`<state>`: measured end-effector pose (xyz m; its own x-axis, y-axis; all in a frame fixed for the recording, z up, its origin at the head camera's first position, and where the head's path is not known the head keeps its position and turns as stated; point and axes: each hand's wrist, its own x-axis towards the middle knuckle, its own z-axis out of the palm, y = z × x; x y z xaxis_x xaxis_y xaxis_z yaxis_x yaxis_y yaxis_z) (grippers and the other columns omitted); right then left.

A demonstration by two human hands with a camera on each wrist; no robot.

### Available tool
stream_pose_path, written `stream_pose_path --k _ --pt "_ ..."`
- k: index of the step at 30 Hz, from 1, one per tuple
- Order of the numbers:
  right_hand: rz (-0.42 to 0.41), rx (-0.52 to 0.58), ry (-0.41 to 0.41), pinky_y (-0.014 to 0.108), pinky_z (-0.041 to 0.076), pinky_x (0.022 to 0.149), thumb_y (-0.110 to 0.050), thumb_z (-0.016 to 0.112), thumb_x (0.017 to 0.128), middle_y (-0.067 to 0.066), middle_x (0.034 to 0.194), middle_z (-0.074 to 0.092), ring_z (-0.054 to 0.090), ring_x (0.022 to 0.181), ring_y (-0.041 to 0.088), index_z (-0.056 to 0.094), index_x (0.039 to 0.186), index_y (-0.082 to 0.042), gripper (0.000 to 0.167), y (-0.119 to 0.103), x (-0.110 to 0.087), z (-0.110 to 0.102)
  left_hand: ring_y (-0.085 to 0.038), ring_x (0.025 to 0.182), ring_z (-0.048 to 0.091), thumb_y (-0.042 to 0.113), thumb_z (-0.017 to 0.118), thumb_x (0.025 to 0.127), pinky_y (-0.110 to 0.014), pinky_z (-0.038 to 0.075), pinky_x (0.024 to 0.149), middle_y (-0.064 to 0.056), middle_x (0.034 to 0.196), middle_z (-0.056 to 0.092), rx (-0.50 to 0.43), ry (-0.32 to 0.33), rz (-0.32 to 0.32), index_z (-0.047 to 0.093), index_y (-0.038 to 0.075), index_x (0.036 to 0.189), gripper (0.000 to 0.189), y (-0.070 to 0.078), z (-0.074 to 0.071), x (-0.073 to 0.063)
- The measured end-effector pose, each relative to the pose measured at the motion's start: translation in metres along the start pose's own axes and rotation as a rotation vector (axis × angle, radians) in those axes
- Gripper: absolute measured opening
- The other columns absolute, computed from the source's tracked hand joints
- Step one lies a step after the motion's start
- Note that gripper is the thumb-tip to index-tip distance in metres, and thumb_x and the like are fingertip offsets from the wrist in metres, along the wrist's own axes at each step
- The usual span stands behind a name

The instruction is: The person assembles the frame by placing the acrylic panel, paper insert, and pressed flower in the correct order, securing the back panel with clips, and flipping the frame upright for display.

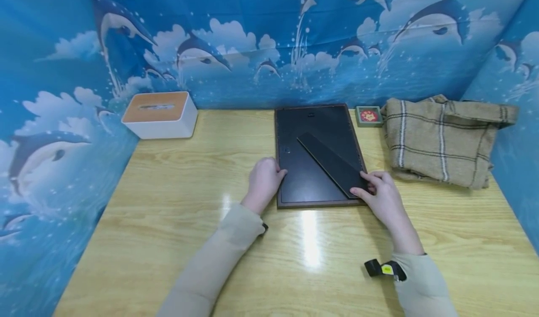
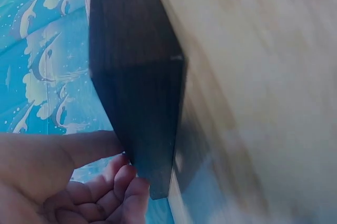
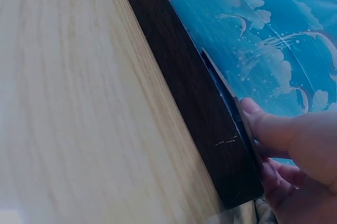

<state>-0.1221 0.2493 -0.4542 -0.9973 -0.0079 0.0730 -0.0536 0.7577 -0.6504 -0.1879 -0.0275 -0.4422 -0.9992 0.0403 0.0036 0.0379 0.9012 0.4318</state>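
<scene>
A dark picture frame lies face down on the table, its black backing facing up. A black easel stand runs diagonally across that backing, its wide end at the near right corner. My left hand grips the frame's left edge, thumb on top and the other fingers curled against the side. At the near right corner, my right hand pinches the wide end of the stand between thumb and fingers. The right wrist view shows a thin gap between the stand and the frame's dark side.
A white tissue box with a wooden lid stands at the back left. Right of the frame are a small green-framed picture and a folded plaid cloth. Dolphin-print curtains hang behind the wooden table.
</scene>
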Motion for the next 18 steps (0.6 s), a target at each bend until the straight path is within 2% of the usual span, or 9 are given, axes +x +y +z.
stream_pose_path --k 6,11,18 --pt "0.001 -0.005 0.006 0.049 0.046 0.079 -0.024 0.072 0.086 0.026 0.118 0.042 0.052 0.093 0.037 0.051 0.131 0.009 0.059 -0.0003 0.0 -0.0003 -0.016 0.063 0.058 0.026 0.076 0.082 -0.032 0.049 0.056 0.002 0.07 0.062 -0.016 0.019 -0.026 0.065 0.012 0.07 0.022 0.003 0.0013 -0.0004" --pt "0.004 -0.012 0.003 0.049 0.046 0.079 -0.022 0.072 0.086 0.027 0.118 0.041 0.052 0.093 0.037 0.05 0.131 0.009 0.059 -0.0007 -0.0002 -0.0011 -0.015 0.063 0.057 0.024 0.075 0.083 -0.032 0.049 0.057 0.002 0.069 0.062 -0.045 -0.008 -0.053 0.066 0.012 0.071 0.02 0.0047 0.0013 0.0015" --pt "-0.003 -0.014 -0.007 0.049 0.047 0.079 -0.02 0.073 0.085 0.027 0.119 0.042 0.052 0.093 0.037 0.051 0.131 0.009 0.059 -0.0011 -0.0001 -0.0017 -0.015 0.058 0.054 0.02 0.074 0.084 -0.031 0.044 0.052 0.003 0.062 0.058 -0.055 -0.024 -0.032 0.06 0.013 0.063 0.026 0.0044 0.0016 0.0043"
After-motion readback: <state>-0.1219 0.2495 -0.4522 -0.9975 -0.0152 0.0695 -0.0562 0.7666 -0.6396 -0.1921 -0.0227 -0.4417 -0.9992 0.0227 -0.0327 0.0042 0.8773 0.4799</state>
